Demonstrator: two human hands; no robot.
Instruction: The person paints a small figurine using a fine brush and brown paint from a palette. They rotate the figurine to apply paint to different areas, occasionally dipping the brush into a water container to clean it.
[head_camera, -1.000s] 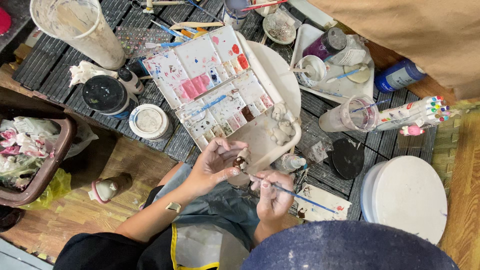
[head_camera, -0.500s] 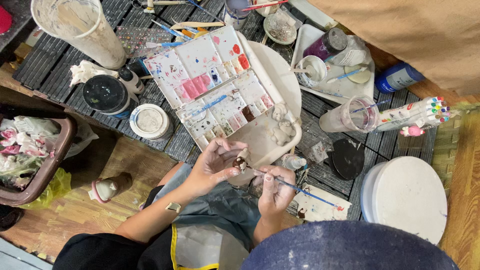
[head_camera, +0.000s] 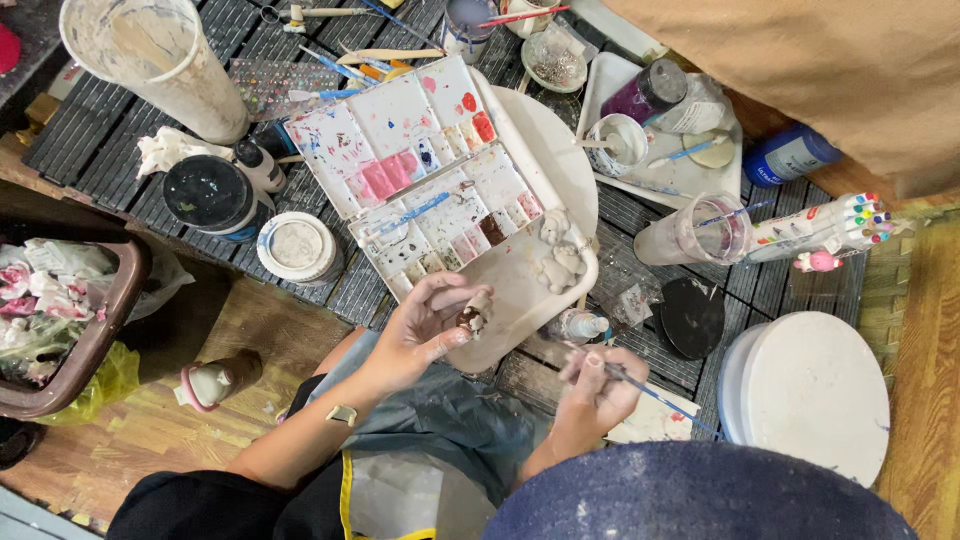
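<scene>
Two hands are working over the open paint palette (head_camera: 420, 170): the left hand (head_camera: 425, 325) is pinching a small clay figurine (head_camera: 474, 313) (partly brown), the right hand (head_camera: 597, 385) is gripping a thin brush (head_camera: 640, 385) just beside it.

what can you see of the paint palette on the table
The paint palette is a white hinged box lying fully open and flat on the dark slatted table, tilted diagonally. One half has broad mixing areas smeared pink, red and blue; the other carries rows of small wells, mostly pale or brown. It looks like plastic, heavily stained. A blue-handled brush lies across it. Its lower edge overlaps a white tray. Neither hand touches it; the left hand is nearest.
</scene>
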